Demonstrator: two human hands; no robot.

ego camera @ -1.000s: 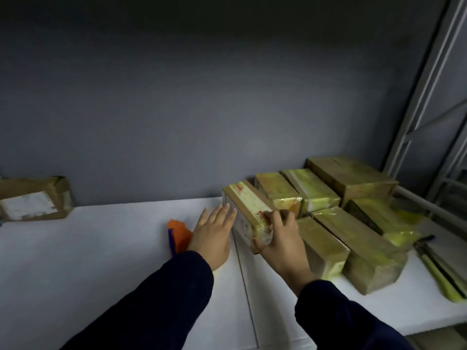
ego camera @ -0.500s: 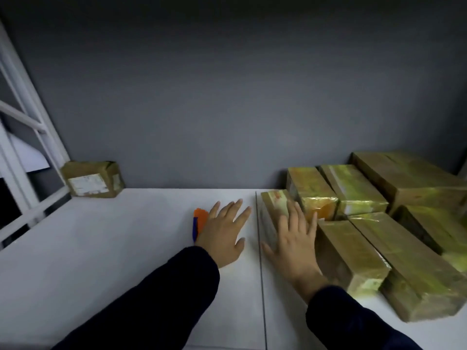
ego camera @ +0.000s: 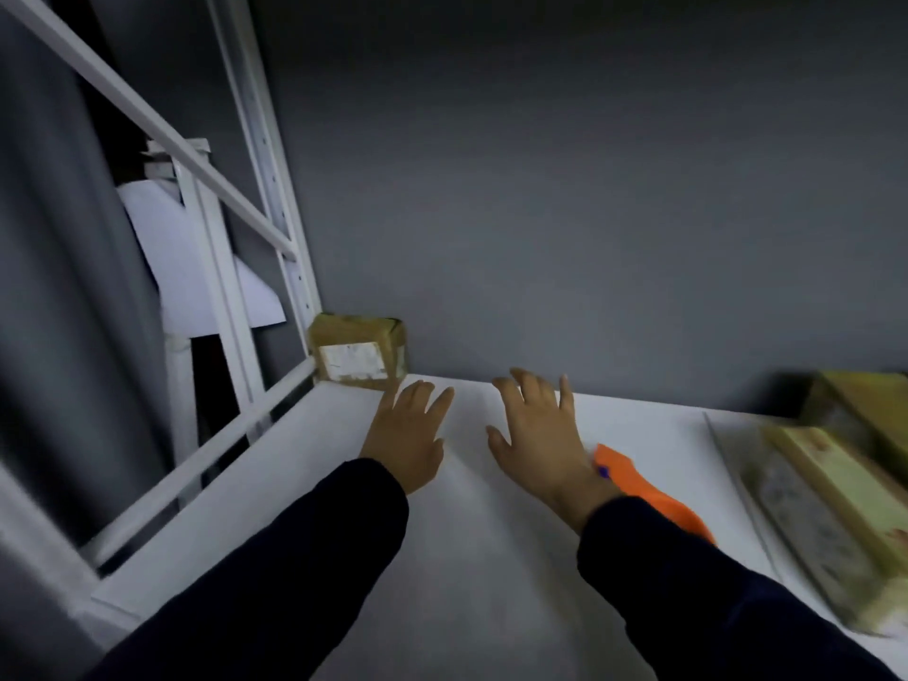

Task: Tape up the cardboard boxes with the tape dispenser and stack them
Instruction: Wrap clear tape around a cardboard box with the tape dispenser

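I seem to reach for the small brown labelled cardboard box (ego camera: pixel 358 358) just ahead of my left hand (ego camera: pixel 408 435).
It and my right hand (ego camera: pixel 535 430) are empty, fingers spread; better to grip both sides.

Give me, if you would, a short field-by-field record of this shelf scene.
surface: white shelf, grey wall behind
labelled box: back left corner of the shelf
left hand: open, empty, fingertips near the labelled box
right hand: open, empty, reaching forward
tape dispenser: orange, on the shelf beside the right wrist
taped boxes: right edge, blurred
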